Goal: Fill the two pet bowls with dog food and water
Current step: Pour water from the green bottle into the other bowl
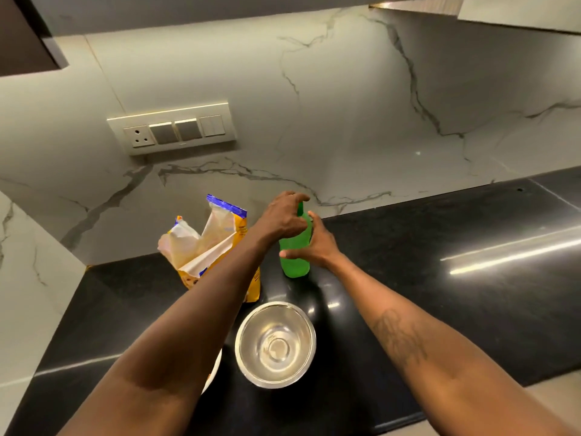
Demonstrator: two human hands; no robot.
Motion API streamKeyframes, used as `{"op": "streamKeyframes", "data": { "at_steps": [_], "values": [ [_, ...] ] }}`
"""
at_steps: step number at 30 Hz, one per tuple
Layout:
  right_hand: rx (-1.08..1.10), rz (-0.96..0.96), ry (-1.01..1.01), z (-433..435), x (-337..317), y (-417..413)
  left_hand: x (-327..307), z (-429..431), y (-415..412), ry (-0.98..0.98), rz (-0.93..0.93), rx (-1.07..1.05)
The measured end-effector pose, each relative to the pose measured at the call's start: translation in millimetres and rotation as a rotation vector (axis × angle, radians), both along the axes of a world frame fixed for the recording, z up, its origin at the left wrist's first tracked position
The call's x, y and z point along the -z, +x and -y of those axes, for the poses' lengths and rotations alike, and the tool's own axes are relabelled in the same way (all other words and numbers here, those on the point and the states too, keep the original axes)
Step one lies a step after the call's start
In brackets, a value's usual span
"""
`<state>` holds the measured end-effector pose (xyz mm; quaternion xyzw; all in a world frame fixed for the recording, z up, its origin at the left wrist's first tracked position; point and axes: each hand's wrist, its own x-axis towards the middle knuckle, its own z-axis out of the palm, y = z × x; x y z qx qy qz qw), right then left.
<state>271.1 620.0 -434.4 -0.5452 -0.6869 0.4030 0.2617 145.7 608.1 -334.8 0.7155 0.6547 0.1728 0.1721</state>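
Left hand (283,215) reaches in from the lower left on a long bare forearm, and its fingers are curled down over the top of a green bottle (294,262), covering the neck and cap. The right hand (314,243), on a forearm with a dark tattoo, grips the bottle's body from the right. Its thumb lies across the front and its fingers wrap round the far side.

Nearest the camera, a steel bowl (251,328) sits upright on the black stone countertop (440,309), between the two forearms. Its inside is bright with reflections, and I cannot tell whether it holds water. Just left of it, a pale curved sliver of a second bowl (213,369) shows under the left forearm. The rest of that bowl is hidden, and so is whatever it holds.

Beyond the bowls, a yellow and blue dog food bag (201,247) stands on the countertop with its torn top gaping open and its pale lining showing. The left forearm crosses in front of its right side. The green bottle stands upright on the countertop just right of the bag and beyond the steel bowl.

Behind everything rises a white marble backsplash (345,105) with grey veins. It carries a cream switch panel (176,130) with a socket at its left end. A dark upper cabinet (25,33) fills the top left corner.
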Motion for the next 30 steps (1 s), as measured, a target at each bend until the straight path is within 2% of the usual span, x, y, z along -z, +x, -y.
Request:
{"op": "streamKeyframes", "data": {
  "at_steps": [4, 7, 15, 20, 24, 27, 30],
  "values": [
    [0.05, -0.07, 0.01, 1.9, 12.4, -17.5, -1.3, -6.5, -4.4, -0.015, -0.105, 0.023],
    [0.097, -0.126, 0.104, 5.6, 12.2, -19.3, 0.3, 0.8, -7.7, 0.032, -0.159, 0.081],
    [0.127, -0.157, 0.192, 18.7, 1.8, -6.3, -19.9, 22.7, -3.6, 0.09, -0.218, 0.188],
    [0.144, -0.189, 0.307, 26.9, -26.8, 3.5, -54.7, 31.0, 4.0, 0.138, -0.42, 0.309],
    [0.103, -0.146, 0.468, 40.1, -46.5, 5.4, -53.0, 34.6, -8.7, 0.215, -0.608, 0.248],
    [0.073, -0.096, 0.509, 48.3, -55.9, 5.8, -70.5, 47.0, -0.2, 0.326, -0.581, 0.117],
    [0.011, -0.052, 0.579, 52.8, -58.6, 9.0, -100.2, 56.3, 9.8, 0.233, -0.564, -0.085]
  ]
}}
